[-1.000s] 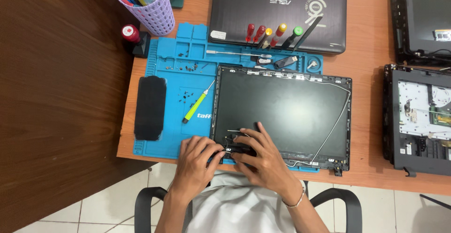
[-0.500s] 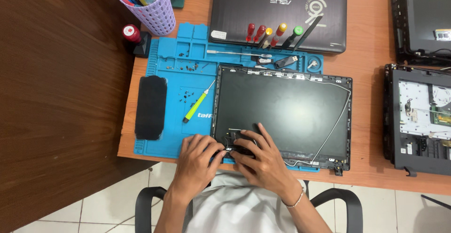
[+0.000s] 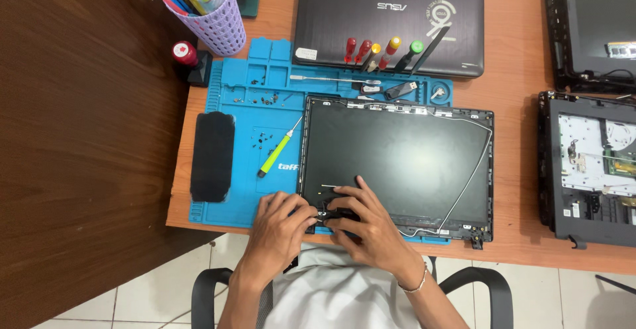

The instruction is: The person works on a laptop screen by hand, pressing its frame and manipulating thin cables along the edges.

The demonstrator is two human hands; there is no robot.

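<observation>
Lying face up on the blue work mat [image 3: 238, 90], the laptop screen panel [image 3: 404, 157] sits in its dark frame with a thin white cable [image 3: 472, 170] looping along its right side. Both hands meet at its near-left corner, over a small dark part [image 3: 329, 215] by the hinge area (too small to tell exactly what it is). The left hand [image 3: 281, 219] curls its fingers onto that corner, pinching at the dark part. The right hand [image 3: 368, 226] presses beside it, with 1 finger stretched forward flat on the screen surface.

Compared with 1 second ago, very little has shifted: the hands have stayed at the same corner, with only slight finger adjustment, and the panel has not moved on the mat.

Left of the panel, a yellow-green screwdriver [image 3: 278, 149] lies on the mat among small loose screws [image 3: 265, 137], and a black pad [image 3: 212, 157] lies further left. Behind the mat, more screwdrivers [image 3: 379, 52] rest on a closed dark laptop [image 3: 391, 17]. A purple basket [image 3: 212, 11] of tools stands at the far left, and an opened laptop base [image 3: 586, 170] lies well apart on the right of the counter [image 3: 517, 84].
</observation>
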